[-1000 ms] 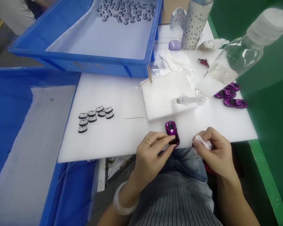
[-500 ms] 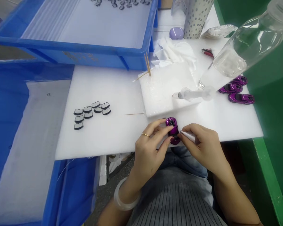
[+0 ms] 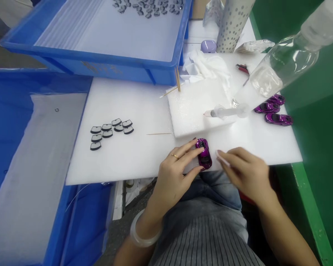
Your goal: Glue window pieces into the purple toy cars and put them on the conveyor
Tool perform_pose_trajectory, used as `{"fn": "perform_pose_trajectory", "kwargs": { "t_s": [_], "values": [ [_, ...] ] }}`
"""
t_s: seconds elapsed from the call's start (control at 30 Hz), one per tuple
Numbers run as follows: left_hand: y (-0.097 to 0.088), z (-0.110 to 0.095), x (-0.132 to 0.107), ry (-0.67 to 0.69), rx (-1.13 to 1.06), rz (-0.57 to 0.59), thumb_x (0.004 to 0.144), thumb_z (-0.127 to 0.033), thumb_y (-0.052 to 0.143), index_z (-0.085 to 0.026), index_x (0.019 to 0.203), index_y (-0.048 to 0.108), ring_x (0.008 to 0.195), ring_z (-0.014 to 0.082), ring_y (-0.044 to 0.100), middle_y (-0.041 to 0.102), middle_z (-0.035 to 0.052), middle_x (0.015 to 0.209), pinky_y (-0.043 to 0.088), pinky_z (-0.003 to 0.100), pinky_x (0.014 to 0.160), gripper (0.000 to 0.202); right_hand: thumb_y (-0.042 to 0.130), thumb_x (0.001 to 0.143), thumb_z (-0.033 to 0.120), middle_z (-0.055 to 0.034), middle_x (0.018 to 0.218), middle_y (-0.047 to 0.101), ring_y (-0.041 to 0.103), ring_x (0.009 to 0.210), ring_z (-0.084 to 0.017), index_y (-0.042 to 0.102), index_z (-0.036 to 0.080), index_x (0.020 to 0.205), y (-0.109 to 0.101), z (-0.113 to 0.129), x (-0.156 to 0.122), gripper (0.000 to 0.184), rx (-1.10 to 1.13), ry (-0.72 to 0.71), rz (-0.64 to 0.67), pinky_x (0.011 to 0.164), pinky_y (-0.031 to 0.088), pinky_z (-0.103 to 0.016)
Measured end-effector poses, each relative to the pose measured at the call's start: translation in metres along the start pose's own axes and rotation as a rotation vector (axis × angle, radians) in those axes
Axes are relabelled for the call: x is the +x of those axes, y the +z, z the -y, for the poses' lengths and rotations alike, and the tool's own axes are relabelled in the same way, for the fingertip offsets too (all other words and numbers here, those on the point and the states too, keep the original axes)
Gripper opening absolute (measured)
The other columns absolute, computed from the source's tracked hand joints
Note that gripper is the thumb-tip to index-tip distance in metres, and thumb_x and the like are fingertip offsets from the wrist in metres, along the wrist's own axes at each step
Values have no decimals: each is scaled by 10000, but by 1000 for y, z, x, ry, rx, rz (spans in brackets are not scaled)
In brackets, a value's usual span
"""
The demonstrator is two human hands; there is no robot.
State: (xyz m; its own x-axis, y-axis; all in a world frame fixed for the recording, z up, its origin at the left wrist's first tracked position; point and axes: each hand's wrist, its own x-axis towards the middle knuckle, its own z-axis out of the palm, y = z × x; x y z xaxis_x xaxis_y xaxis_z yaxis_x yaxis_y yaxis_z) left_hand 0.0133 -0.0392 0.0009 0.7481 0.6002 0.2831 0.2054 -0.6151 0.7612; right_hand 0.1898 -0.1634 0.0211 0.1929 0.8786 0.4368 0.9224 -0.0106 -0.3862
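A shiny purple toy car rests near the front edge of the white foam board. My left hand grips it from the left, thumb at its near end and fingers on its far end and top. Just right of the car, apart from it, my right hand pinches a small folded white cloth or tissue; most of that piece is hidden in the fingers. Several dark-rimmed clear toy car windows lie on the board to the left. A thin wooden stick lies behind my left hand.
A white foam block carries a syringe and upright sticks. A clear bottle stands at right beside several purple cars. A blue bin holding small dark parts occupies the back left. A crumpled white cloth lies behind the block.
My right hand has drawn away from the car to the right with the white piece. My left hand still holds the car in place. The view has shifted slightly.
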Motion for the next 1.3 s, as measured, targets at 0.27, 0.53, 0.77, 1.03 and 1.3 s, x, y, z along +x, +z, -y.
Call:
{"fn": "perform_pose_trajectory", "kwargs": {
  "t_s": [0.27, 0.53, 0.77, 1.03, 1.3],
  "values": [
    [11, 2, -4, 61, 119, -86, 761, -202, 817, -200, 1379, 497, 1196, 274, 608, 605, 122, 1343, 551, 442, 1004, 696, 663, 865, 390, -106, 894, 703, 621, 799, -255, 656, 113, 1067, 7, 16, 10, 342, -315, 224, -173, 693, 468, -399],
    [3, 6, -8, 18, 149, 105, 665, -342, 890, -270, 1471, 366, 1168, 305, 599, 543, 108, 1384, 555, 467, 969, 964, 678, 834, 386, -89, 1030, 712, 662, 837, -247, 635, 215, 1194, -20, -13, -54, 401, -279, 548, -323, 732, 496, -399],
    [13, 10, -6, 207, 260, 6, 906, -349, 657, -192, 1227, 604, 1021, 287, 571, 616, 106, 1236, 559, 442, 817, 361, 752, 725, 365, -177, 812, 713, 644, 684, -277, 746, 189, 883, -113, -132, -137, 236, -640, 888, -410, 552, 401, -394],
    [9, 5, -7, 175, 239, 35, 918, -269, 634, -201, 1226, 606, 1059, 277, 557, 604, 95, 1264, 562, 434, 837, 316, 600, 846, 296, -154, 1259, 652, 637, 1125, -315, 498, 132, 1418, -56, -133, -19, 603, -261, 588, -148, 998, 501, -522],
    [12, -4, -10, 107, 237, 16, 935, -246, 590, -193, 1512, 327, 1281, 286, 526, 504, 143, 1433, 518, 447, 1023, 636, 570, 902, 144, -77, 1130, 690, 662, 1054, -203, 519, 221, 1289, -12, -8, -8, 398, 130, 53, 63, 888, 586, -375]
  ]
}}
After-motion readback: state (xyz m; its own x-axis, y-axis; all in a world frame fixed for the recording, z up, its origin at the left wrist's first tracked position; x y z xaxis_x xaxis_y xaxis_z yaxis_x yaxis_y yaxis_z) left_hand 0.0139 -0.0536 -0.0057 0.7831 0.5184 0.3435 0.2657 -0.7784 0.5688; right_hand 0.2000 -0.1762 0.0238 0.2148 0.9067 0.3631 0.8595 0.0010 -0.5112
